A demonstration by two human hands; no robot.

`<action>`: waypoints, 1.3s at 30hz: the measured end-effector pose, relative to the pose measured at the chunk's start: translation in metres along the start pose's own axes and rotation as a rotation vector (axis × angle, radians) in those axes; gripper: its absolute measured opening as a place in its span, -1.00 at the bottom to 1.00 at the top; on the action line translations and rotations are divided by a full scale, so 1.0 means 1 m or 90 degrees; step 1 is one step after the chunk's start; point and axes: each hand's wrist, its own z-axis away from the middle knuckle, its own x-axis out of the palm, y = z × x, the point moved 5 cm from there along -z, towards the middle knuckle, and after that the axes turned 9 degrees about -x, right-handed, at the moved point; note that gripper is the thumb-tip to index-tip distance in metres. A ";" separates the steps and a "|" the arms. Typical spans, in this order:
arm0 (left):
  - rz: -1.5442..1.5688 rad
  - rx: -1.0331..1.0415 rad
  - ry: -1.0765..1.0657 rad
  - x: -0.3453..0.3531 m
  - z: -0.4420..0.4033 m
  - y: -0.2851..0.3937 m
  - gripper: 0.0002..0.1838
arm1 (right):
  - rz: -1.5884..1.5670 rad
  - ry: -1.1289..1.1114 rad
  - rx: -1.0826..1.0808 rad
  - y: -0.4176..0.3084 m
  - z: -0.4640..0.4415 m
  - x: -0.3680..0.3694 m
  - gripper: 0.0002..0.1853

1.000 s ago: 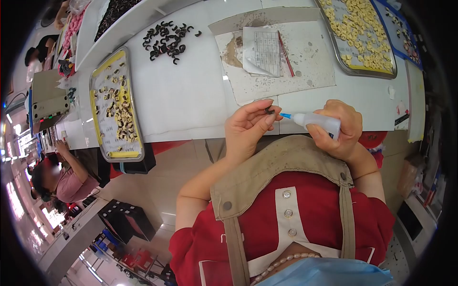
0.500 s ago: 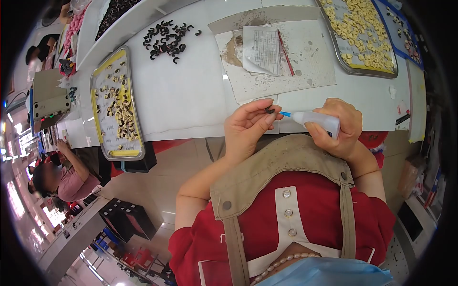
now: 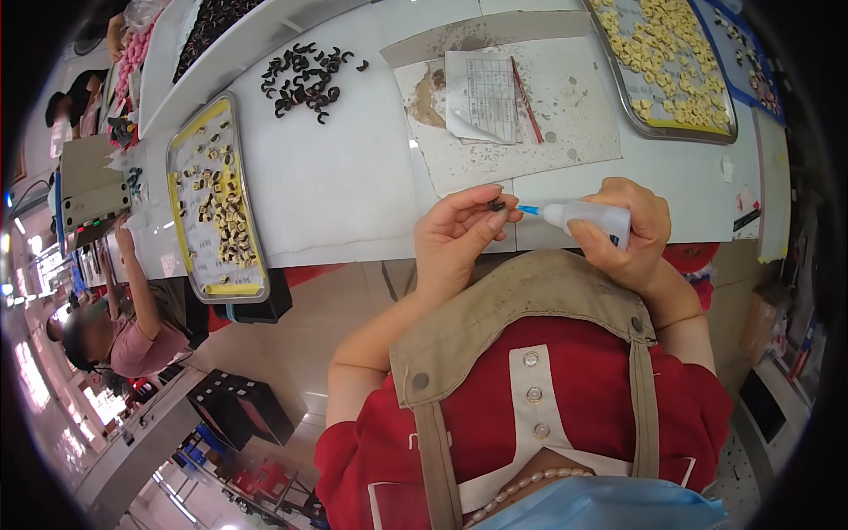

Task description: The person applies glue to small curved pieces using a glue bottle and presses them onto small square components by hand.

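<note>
My left hand (image 3: 459, 238) pinches a small dark curved piece (image 3: 496, 205) between thumb and fingertips, just above the table's near edge. Wrapped in my right hand (image 3: 629, 225) is a translucent white squeeze bottle (image 3: 594, 219), lying almost level. Its blue nozzle tip (image 3: 528, 210) points left at the dark piece; whether the two touch I cannot tell. Loose black curved pieces (image 3: 305, 84) of a similar kind lie in a heap on the white table, beyond my left hand.
On the left stands a metal tray (image 3: 258, 287) with dark-and-cream pieces; at the far right, another tray (image 3: 726, 132) holds pale yellow ones. Worn cardboard (image 3: 574, 106) bears a printed sheet (image 3: 481, 97) and a red pen (image 3: 527, 102). A co-worker (image 3: 141, 340) sits at the left.
My hands and the bottle stay almost where they were, with the nozzle still at the dark piece. At the left, the co-worker's arm has moved up. The view has shifted slightly.
</note>
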 end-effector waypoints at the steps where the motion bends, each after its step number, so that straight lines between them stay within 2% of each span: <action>1: 0.000 0.003 0.001 -0.001 0.000 0.001 -0.70 | -0.021 0.004 0.031 0.002 0.001 -0.002 -0.84; 2: -0.001 0.006 0.002 -0.003 -0.001 0.002 -0.69 | -0.041 0.008 0.061 0.003 0.001 -0.002 -0.84; 7: -0.051 0.059 0.039 -0.017 -0.002 0.019 -0.66 | -0.187 0.228 0.250 0.063 -0.018 0.004 -0.81; 10: -0.044 0.072 0.000 -0.014 -0.005 0.032 -0.64 | 0.091 0.013 0.276 0.088 -0.027 0.011 -0.78; 13: -0.019 0.069 -0.025 -0.011 -0.005 0.040 -0.63 | 0.196 0.047 0.031 0.075 -0.031 0.005 -0.77; 16: -0.022 0.048 -0.009 -0.015 -0.005 0.038 -0.63 | 0.280 0.118 0.149 0.085 -0.031 -0.050 -0.78; 19: -0.029 0.016 -0.012 -0.015 -0.007 0.027 -0.62 | 0.434 0.060 0.196 0.116 -0.034 -0.096 -0.81; 22: -0.039 -0.024 -0.032 -0.002 -0.008 0.021 -0.62 | 0.499 -0.069 0.219 0.133 -0.038 -0.094 -0.82; 25: -0.016 -0.082 -0.025 0.006 -0.008 0.017 -0.62 | 0.073 0.102 0.185 0.136 -0.036 -0.089 -0.86; 26: -0.003 -0.106 -0.019 0.006 -0.008 0.015 -0.62 | -0.051 0.110 0.233 0.124 -0.036 -0.087 -0.87; 29: 0.038 -0.152 -0.048 0.010 -0.010 0.011 -0.62 | -0.437 0.149 0.190 0.096 -0.024 -0.062 -0.84; 31: 0.044 -0.165 -0.054 0.016 -0.010 0.010 -0.61 | -0.662 0.015 0.146 0.074 -0.014 -0.031 -0.79; 33: 0.044 -0.174 -0.071 0.019 -0.010 0.008 -0.61 | -0.410 -0.072 0.083 0.056 -0.011 -0.007 -0.71; 36: 0.040 -0.182 -0.094 0.021 -0.009 0.006 -0.61 | -0.011 -0.091 -0.128 0.013 -0.019 0.011 -0.62; 39: 0.042 -0.197 -0.102 0.017 -0.008 0.002 -0.62 | 0.034 -0.085 -0.291 0.011 -0.020 0.022 -0.56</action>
